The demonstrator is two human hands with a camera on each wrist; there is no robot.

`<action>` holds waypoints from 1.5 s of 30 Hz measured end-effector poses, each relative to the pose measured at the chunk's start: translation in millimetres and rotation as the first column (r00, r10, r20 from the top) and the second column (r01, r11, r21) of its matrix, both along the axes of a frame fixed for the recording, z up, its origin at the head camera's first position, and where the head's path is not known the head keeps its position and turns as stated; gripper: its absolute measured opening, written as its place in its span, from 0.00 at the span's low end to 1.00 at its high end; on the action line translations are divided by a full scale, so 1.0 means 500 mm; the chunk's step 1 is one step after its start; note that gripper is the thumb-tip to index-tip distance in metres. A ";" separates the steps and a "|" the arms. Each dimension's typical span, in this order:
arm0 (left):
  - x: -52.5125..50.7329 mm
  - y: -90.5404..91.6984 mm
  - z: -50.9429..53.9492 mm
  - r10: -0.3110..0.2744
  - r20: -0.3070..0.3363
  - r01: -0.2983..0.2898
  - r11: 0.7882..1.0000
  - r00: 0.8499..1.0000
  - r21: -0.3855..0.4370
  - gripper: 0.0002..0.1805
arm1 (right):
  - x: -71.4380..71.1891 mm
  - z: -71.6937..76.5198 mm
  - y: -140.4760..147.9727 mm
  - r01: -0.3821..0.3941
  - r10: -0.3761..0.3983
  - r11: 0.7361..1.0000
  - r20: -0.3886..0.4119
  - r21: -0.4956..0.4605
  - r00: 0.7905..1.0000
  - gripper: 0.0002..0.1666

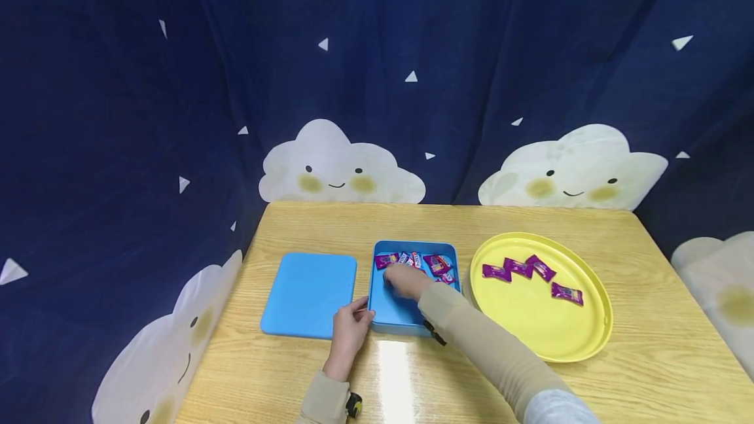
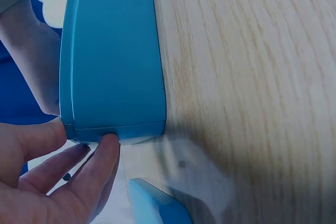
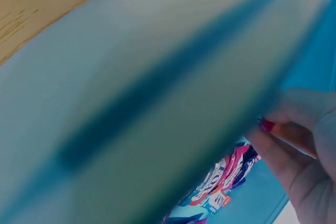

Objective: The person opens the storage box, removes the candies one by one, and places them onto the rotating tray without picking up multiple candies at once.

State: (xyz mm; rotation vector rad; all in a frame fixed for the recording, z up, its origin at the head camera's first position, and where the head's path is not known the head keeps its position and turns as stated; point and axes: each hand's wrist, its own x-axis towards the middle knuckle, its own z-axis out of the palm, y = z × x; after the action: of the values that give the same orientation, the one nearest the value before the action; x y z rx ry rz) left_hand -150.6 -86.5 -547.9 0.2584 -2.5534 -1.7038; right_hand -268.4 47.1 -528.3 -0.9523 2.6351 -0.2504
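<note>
My left hand (image 1: 350, 329) is at the left side of the blue box (image 1: 396, 329), thumb and fingers touching its outer edge near the front corner. The left wrist view shows the thumb at the rim and a fingertip against the wall of the box (image 2: 118, 51). Inside the box is my right hand (image 1: 403, 280), beside small wrapped candies (image 1: 438, 263). In the right wrist view the right hand (image 3: 299, 145) pinches a small, mostly hidden candy (image 3: 266, 125) between thumb and finger; a blurred sleeve covers much of that view.
Left of the box lies a flat blue lid (image 1: 309, 293). On the right a round yellow tray (image 1: 530, 326) holds several purple wrapped candies (image 1: 567, 294). The wooden table (image 1: 235, 371) backs onto a dark blue curtain (image 1: 365, 31) with cloud shapes.
</note>
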 end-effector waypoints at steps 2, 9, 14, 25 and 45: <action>0.000 0.000 -0.001 0.002 -0.001 -0.002 1.000 1.000 -0.005 0.18 | -0.001 0.003 0.002 0.030 -0.030 1.000 0.018 -0.008 0.999 0.09; 0.000 0.000 0.001 -0.001 0.010 0.001 1.000 1.000 -0.006 0.18 | -0.012 0.018 0.009 0.073 -0.072 0.994 0.026 -0.080 0.997 0.11; -0.001 0.000 0.000 0.000 0.015 0.000 1.000 1.000 0.006 0.18 | -0.019 0.048 0.028 0.057 -0.067 0.988 -0.060 -0.143 0.996 0.12; -0.004 0.001 -0.001 -0.013 0.023 0.012 1.000 1.000 0.014 0.19 | -0.028 0.102 0.157 0.141 -0.196 0.948 -0.174 -0.287 0.965 0.13; -0.002 -0.002 -0.002 -0.010 0.050 0.009 1.000 0.999 0.021 0.19 | 0.014 0.072 0.434 0.349 -0.410 0.875 -0.129 -0.336 0.903 0.12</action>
State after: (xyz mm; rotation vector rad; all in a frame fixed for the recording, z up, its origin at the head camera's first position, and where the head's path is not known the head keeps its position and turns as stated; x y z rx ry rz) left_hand -151.5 -87.3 -549.1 0.2945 -2.5771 -1.7491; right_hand -261.2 264.2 -492.5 -0.5454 3.0152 -0.7129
